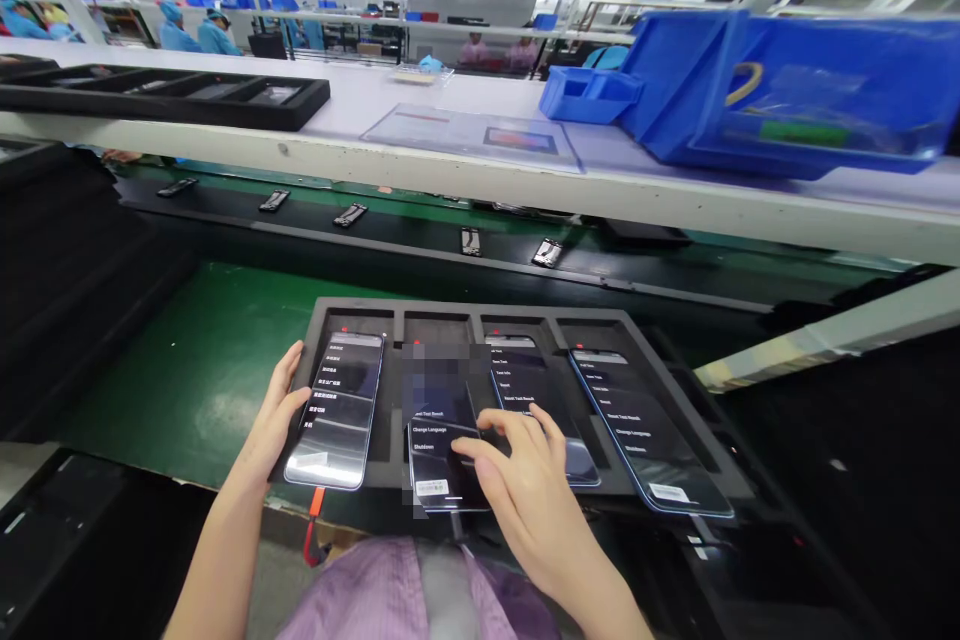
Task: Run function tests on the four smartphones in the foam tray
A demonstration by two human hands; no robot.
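A black foam tray (394,320) holds a row of several smartphones, lit with dark menu screens. My left hand (270,415) is at the tray's left side, its thumb against the edge of the leftmost phone (341,415) and its fingers along the outer rim. Over the second phone (431,465) hovers my right hand (525,470), fingers apart and holding nothing. One of its digits is at the screen beside the "Shutdown" line; contact is hard to confirm. The hand partly covers the third phone (581,455). The fourth phone (660,450) leans in the right compartment.
The tray rests on a green bench (225,340). Behind it runs a dark conveyor (412,235) carrying several phone parts. A white shelf (337,155) crosses above, bearing blue bins (675,100) and another black tray (300,110). A red cable (315,520) hangs below the leftmost phone.
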